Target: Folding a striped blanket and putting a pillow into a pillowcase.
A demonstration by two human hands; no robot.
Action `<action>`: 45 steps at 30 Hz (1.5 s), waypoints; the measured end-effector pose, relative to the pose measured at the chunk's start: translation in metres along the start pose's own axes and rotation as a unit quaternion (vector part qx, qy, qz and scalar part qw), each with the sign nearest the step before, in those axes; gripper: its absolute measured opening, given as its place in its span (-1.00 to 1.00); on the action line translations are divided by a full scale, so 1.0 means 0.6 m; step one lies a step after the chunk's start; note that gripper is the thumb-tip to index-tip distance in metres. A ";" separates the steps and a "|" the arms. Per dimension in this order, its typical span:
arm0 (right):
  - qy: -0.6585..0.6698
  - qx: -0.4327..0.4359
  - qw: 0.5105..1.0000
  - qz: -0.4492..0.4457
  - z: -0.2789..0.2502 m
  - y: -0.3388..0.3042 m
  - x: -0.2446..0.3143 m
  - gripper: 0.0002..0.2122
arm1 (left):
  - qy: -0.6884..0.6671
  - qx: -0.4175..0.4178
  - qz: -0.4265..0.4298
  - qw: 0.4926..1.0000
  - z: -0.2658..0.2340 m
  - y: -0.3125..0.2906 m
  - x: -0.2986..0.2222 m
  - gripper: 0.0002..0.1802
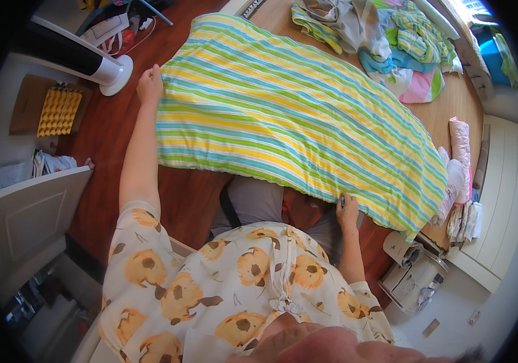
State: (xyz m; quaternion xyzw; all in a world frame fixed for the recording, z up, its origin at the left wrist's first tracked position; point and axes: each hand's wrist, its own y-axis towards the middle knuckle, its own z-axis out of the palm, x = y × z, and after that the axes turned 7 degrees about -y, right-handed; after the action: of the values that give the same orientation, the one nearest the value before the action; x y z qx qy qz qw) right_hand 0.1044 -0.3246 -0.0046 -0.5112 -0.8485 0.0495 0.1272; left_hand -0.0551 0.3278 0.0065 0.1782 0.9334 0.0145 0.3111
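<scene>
Cloth point(283, 103), striped green, yellow, blue & white, lay spread over the bench point(460, 100), its near edge reaching twd our lap point(256, 202). Our L hand point(150, 86) had its grip closed on the cloth's left edge; our R hand point(347, 212) pinched its near edge, right of the middle. By our est., the spreading-out was mostly done: surface approx. flat, w/ minor creases nr the R hand. Not yet done: we saw no clear fold across it, & couldn't tell if it was one layer or two. Beyond the cloth, twd its far right, a heap of fabrics point(386, 45) lay crumpled, prob. unsorted work. Right of the cloth sat a pink roll point(462, 157), prob. finished, tho' we couldn't confirm it belonged to the same job.
</scene>
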 end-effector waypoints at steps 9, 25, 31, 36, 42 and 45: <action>0.028 -0.010 1.000 -0.003 0.009 0.005 0.006 -0.74 | -0.043 0.135 -0.044 0.989 0.084 0.096 -0.014 -0.30; 0.045 -0.002 0.998 0.042 0.026 0.020 -0.012 -0.81 | 0.110 0.046 0.114 0.986 0.058 0.192 -0.153 -0.30; 0.091 -0.025 0.994 0.048 0.020 0.005 -0.020 -0.79 | 0.051 0.013 0.049 0.997 0.064 -0.057 0.011 -0.17; 0.110 -0.042 0.993 0.030 0.036 0.001 -0.021 -0.84 | -0.266 0.113 -0.322 0.902 0.036 -0.324 0.146 -0.07; 0.469 0.250 0.820 0.212 0.074 0.005 0.026 -0.51 | -0.556 0.219 -0.507 0.621 0.030 -0.453 0.000 -0.16; 0.577 0.293 0.703 0.295 0.073 -0.013 0.074 -0.45 | -0.660 0.161 -0.399 0.615 0.065 -0.427 -0.063 -0.28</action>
State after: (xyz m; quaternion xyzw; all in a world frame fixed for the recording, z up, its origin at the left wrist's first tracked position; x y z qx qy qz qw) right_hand 0.0662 -0.2876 -0.0378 -0.6013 -0.3574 0.0257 0.7141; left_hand -0.0871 0.0720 -0.0386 -0.2033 0.4426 -0.3836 0.7846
